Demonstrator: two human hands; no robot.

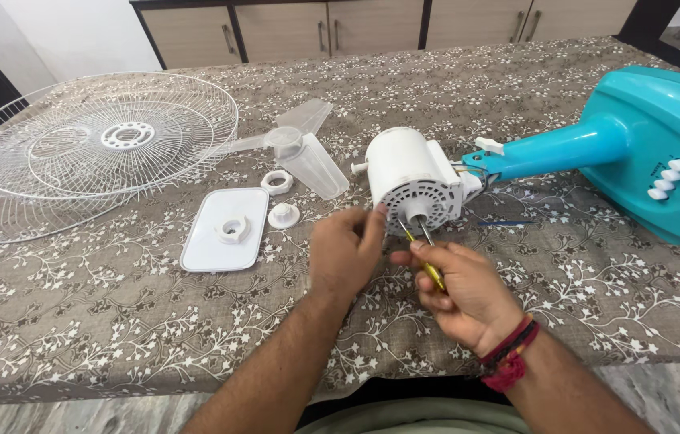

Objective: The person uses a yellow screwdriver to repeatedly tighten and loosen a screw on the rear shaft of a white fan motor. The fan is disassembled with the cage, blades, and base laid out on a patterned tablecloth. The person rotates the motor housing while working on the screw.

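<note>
A white fan motor housing [412, 173] lies on its side on the table, joined to a turquoise fan stand [637, 145] at the right. Its metal shaft points toward me. My left hand [345, 251] rests its fingertips against the motor's front face. My right hand [460, 289] grips a thin yellow-handled screwdriver [428, 265], whose tip touches the motor face beside the shaft. Red thread bands circle my right wrist.
Two white wire fan grilles [91, 153] lie at the left. A clear fan blade [304, 149], a white rectangular cover [223, 229], a hexagonal plastic nut [276, 182] and a round plastic nut [283, 214] sit mid-table on the floral cloth [115, 321]. Cabinets stand behind.
</note>
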